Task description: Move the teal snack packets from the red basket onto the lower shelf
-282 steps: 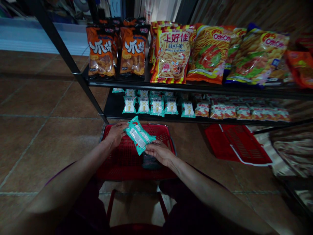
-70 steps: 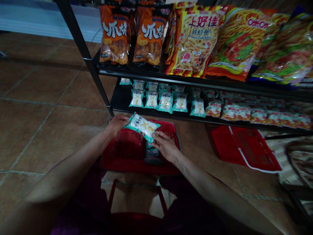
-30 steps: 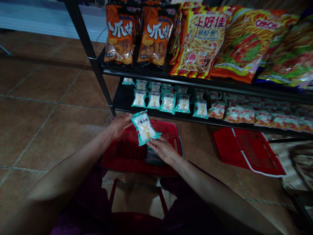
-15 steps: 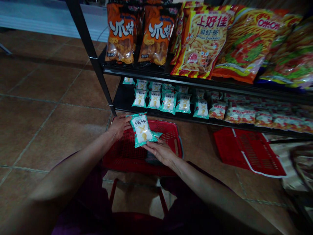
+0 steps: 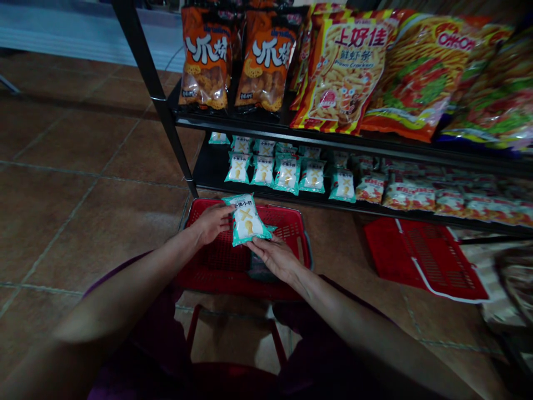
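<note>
Pinches teal-and-white packet (image 5: 246,220) by near edge with right hand (image 5: 276,257); touches far left edge with loosely spread left hand (image 5: 211,224) (apparently for steadying), above red basket (image 5: 231,282).

Remotely I made out “上好佳”, “鲜虾条” and “Prawn Crackers” on the yellow-and-red bag (image 5: 341,83), “咪咪” on the orange-edged bag (image 5: 420,83) beside it, and “小鱼小虾” — its first character partly covered — on the held packet (image 5: 246,220).

I have a basket (image 5: 225,283) before me and one packet (image 5: 246,221) over it. Behind, more packets (image 5: 287,173) line the lower shelf (image 5: 204,164) and bags (image 5: 341,72) stand on the upper shelf (image 5: 233,123); a second basket (image 5: 427,253) lies well to the right.
</note>
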`<state>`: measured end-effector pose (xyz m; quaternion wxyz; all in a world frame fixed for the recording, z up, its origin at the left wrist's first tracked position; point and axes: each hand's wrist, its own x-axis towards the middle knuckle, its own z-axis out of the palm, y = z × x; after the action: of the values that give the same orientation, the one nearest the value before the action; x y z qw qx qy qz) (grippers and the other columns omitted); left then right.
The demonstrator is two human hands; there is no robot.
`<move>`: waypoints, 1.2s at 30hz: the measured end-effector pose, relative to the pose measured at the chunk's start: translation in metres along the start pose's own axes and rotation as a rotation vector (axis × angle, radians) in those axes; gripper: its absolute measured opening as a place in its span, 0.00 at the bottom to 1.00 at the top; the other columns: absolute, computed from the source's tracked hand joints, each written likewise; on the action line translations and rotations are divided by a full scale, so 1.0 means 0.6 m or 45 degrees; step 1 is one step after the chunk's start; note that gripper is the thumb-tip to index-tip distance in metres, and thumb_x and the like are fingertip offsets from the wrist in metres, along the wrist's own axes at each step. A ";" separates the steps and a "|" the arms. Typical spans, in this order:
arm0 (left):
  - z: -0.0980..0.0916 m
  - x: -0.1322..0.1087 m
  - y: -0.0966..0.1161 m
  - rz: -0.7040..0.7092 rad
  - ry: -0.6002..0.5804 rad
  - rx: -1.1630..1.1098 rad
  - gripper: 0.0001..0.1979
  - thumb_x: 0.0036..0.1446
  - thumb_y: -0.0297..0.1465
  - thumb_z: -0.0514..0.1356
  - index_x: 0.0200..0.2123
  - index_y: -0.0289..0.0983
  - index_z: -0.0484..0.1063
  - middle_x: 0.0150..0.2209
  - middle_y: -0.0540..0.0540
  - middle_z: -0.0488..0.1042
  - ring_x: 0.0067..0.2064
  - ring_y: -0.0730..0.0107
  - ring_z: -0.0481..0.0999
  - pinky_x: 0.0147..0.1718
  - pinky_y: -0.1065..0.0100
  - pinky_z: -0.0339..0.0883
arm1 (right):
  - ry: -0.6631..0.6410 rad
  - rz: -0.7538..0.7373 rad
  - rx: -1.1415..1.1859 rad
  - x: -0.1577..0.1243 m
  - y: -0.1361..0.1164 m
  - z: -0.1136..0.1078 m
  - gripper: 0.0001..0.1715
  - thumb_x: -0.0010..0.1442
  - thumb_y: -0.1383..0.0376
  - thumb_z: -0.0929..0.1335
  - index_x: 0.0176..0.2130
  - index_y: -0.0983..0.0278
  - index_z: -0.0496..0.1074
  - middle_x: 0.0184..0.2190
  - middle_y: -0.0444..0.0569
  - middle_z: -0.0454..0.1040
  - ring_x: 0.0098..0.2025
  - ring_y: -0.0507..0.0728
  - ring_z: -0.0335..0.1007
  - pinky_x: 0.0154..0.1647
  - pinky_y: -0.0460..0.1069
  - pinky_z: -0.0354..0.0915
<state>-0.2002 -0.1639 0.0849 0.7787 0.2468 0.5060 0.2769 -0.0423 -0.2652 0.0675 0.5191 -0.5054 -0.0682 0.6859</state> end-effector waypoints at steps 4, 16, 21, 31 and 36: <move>0.013 -0.012 -0.013 -0.046 -0.048 0.074 0.14 0.48 0.31 0.64 0.40 0.35 0.71 0.40 0.40 0.76 0.34 0.66 0.76 0.34 0.63 0.69 | -0.030 0.010 0.009 -0.001 0.003 0.001 0.18 0.37 0.71 0.77 0.31 0.63 0.73 0.32 0.42 0.78 0.37 0.52 0.74 0.48 0.50 0.70; 0.008 -0.028 -0.013 0.165 0.001 0.148 0.17 0.45 0.29 0.65 0.41 0.36 0.71 0.40 0.43 0.77 0.36 0.65 0.76 0.33 0.65 0.69 | -0.115 0.115 -0.440 -0.004 -0.002 0.001 0.17 0.39 0.68 0.75 0.32 0.62 0.72 0.32 0.45 0.77 0.36 0.53 0.74 0.43 0.50 0.68; 0.009 -0.029 -0.016 0.151 -0.015 0.170 0.18 0.47 0.27 0.63 0.44 0.37 0.70 0.39 0.43 0.77 0.34 0.65 0.77 0.34 0.62 0.70 | 0.040 -0.062 -0.344 0.012 -0.023 -0.002 0.13 0.41 0.66 0.73 0.32 0.60 0.74 0.32 0.43 0.76 0.35 0.51 0.71 0.43 0.48 0.66; 0.021 -0.029 -0.039 0.179 -0.256 0.305 0.24 0.44 0.29 0.67 0.47 0.38 0.69 0.45 0.41 0.75 0.36 0.66 0.76 0.37 0.62 0.69 | 0.081 -0.032 -0.216 0.018 -0.037 0.001 0.18 0.41 0.57 0.75 0.33 0.60 0.74 0.36 0.44 0.76 0.38 0.53 0.70 0.37 0.47 0.65; 0.033 -0.038 -0.041 0.117 -0.222 0.238 0.19 0.45 0.34 0.67 0.42 0.37 0.72 0.41 0.42 0.76 0.37 0.65 0.76 0.38 0.63 0.68 | 0.118 -0.054 -0.237 0.022 -0.037 -0.004 0.19 0.40 0.56 0.76 0.33 0.60 0.73 0.35 0.44 0.77 0.35 0.53 0.71 0.32 0.46 0.65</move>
<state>-0.1848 -0.1996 0.0908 0.7799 0.3641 0.4482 0.2415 -0.0255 -0.2459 0.0717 0.4868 -0.5810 -0.1182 0.6414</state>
